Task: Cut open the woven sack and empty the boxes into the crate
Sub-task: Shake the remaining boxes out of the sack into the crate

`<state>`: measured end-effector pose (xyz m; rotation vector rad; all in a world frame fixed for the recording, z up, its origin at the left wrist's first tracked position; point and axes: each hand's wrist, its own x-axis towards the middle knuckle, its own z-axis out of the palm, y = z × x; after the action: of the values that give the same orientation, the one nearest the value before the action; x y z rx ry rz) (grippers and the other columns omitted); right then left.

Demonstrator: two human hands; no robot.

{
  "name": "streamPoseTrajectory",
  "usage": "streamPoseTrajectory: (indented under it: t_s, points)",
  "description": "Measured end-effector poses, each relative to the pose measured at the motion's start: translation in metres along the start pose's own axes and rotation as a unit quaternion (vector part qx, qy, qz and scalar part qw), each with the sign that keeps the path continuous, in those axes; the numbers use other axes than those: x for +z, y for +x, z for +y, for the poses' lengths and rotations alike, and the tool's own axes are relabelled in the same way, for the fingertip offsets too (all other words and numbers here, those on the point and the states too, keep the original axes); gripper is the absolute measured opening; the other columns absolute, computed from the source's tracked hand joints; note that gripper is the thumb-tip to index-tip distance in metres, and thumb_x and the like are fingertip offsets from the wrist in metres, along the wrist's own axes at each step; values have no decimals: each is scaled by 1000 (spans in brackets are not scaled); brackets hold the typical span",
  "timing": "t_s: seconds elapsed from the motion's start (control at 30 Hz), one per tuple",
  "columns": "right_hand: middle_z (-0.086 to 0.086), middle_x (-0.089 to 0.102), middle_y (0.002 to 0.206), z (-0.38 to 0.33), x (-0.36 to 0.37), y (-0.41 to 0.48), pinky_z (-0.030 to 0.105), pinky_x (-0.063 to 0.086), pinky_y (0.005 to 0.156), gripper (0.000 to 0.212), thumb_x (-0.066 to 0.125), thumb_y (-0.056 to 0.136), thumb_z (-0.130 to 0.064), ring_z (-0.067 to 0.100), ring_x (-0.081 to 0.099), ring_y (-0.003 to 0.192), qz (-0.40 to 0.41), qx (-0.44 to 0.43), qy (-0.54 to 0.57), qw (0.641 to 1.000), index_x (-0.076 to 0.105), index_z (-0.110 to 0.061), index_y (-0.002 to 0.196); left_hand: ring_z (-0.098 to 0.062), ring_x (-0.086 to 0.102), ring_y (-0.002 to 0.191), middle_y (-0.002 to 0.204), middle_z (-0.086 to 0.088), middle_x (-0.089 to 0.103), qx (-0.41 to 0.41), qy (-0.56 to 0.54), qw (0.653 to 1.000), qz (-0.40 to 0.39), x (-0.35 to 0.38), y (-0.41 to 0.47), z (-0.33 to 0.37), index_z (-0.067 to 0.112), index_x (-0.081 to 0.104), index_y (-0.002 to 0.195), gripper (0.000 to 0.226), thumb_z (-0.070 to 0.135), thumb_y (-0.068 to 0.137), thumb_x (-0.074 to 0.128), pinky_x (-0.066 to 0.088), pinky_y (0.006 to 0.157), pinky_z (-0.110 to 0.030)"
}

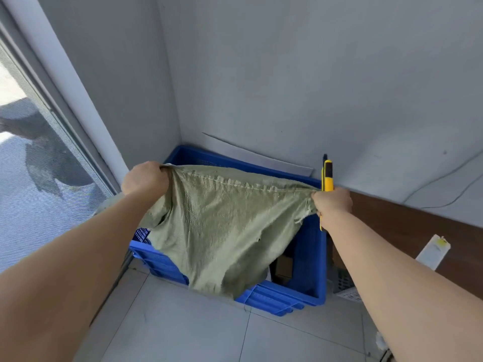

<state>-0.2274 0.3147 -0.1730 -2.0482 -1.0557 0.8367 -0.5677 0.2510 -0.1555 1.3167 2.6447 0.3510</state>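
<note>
Head view: fingers of left hand (pixel 145 180), right hand (pixel 334 205) grip sack (pixel 222 226) over crate (pixel 322 270); grey tiled floor (pixel 183 325), wall corner (pixel 171 100), window (pixel 31 178).

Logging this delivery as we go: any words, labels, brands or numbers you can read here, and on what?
No text can be read anywhere.
On the sack: plain green weave, no print shows.
On the crate: no marking shows.
On the box inside it: mostly hidden, nothing legible.
On the knife: no brand legible.
On the white packet: a yellow mark, too blurred to read.
</note>
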Motion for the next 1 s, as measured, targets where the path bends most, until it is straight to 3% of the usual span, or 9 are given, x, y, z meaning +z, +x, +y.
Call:
streamPoseTrajectory:
  t_s: [0.1,0.17,0.23,0.3,0.47,0.6,0.73,0.87,1.0]
  points:
    - [14,53,76,-21,0,8,34,41,56,19,62,83,-11,26,49,63,18,-9,64,998,49,-13,70,-38,65,86,97,-19,67,-14,-53,998,-1,-6,7,5,8,65,100,32,21,93,37,49,76,-35]
    - [11,49,71,-36,-1,12,35,39,57,26,62,83,-10,24,44,62,17,-9,112,994,44,-16,66,-34,68,74,88,-18,69,-47,-179,983,-15,-11,15,12,7,64,83,31,22,93,39,55,77,-36]
    - [7,45,65,-51,-2,15,36,41,59,28,63,82,-9,24,44,63,18,-12,142,990,43,-16,65,-36,71,66,86,-23,70,-81,-340,936,-44,-14,24,20,8,60,73,33,25,95,43,60,75,-48]
    - [3,44,64,-62,-3,18,36,43,61,29,65,82,-9,24,46,65,18,-20,166,986,44,-18,65,-36,72,62,92,-27,69,-94,-436,893,-61,-18,28,30,8,60,78,28,26,95,47,60,72,-53]
    - [0,48,64,-90,-8,17,37,46,66,30,68,82,-11,24,50,68,21,-60,218,974,45,-19,65,-31,72,69,80,-8,68,-75,-531,843,-35,-42,35,59,18,61,74,27,22,98,49,61,73,-41]
    - [3,50,67,-128,-14,17,38,50,66,29,67,82,-12,24,52,68,31,-99,252,962,45,-20,66,-27,72,68,84,-8,68,-37,-592,805,-5,-74,46,81,14,62,81,25,18,99,45,60,67,-33]
    - [2,50,67,-123,-6,15,39,54,72,27,66,82,-11,23,53,70,15,-99,229,968,46,-20,66,-22,71,60,82,-7,67,-24,-561,827,-9,-73,46,80,8,62,94,20,17,99,44,61,57,-29]
    - [4,49,66,-90,6,17,38,49,66,25,67,79,-9,24,50,69,-23,-53,210,976,47,-19,66,-24,68,66,78,-7,64,-68,-507,858,-44,-46,40,55,8,62,98,24,24,100,45,62,60,-35]
    - [7,46,65,-69,12,20,36,42,61,28,69,79,-7,24,46,68,-32,-11,205,978,46,-17,66,-21,58,63,73,-7,56,-116,-432,892,-72,-26,38,32,8,61,102,22,17,99,41,59,70,-41]
